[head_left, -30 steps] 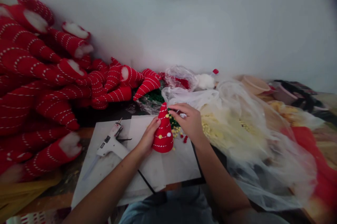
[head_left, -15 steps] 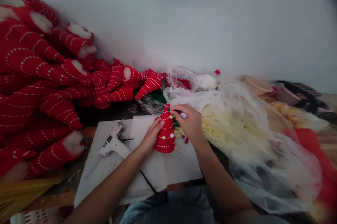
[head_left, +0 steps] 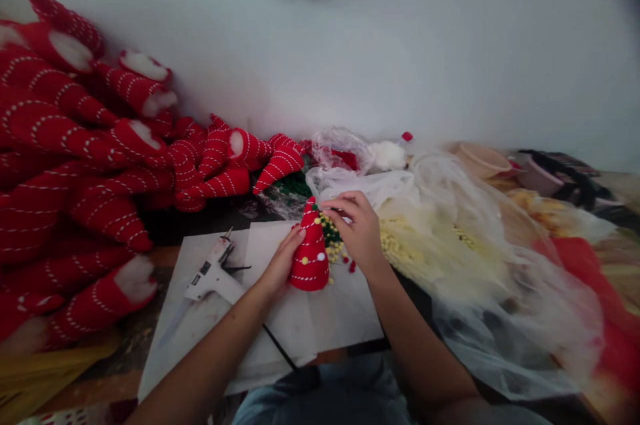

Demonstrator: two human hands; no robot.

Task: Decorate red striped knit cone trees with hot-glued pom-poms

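A small red felt cone [head_left: 311,275] with white dashed stitching stands upright over white paper. My left hand [head_left: 283,262] is closed around its left side. Little pompoms dot the cone: a white one [head_left: 321,257], a yellow one [head_left: 305,261] and, near the tip, a green one [head_left: 315,208]. Beside the tip, on the right, is my right hand [head_left: 363,232] with thumb and forefinger pinched; whatever lies between them is too small to make out. Loose green and yellow pompoms [head_left: 333,238] lie behind it, and a few red ones [head_left: 353,266] are on the paper.
A white glue gun [head_left: 213,278] lies on the paper [head_left: 170,318] to the left. Stuffed red cones [head_left: 115,185] are heaped at the far left. On the right, a clear plastic bag [head_left: 480,265] holds yellow pompoms, with pinkish bowls [head_left: 483,160] behind.
The fingertips of my right hand have drawn slightly away from the cone's tip. My left hand keeps its hold on the cone. The whole view has shifted a little.
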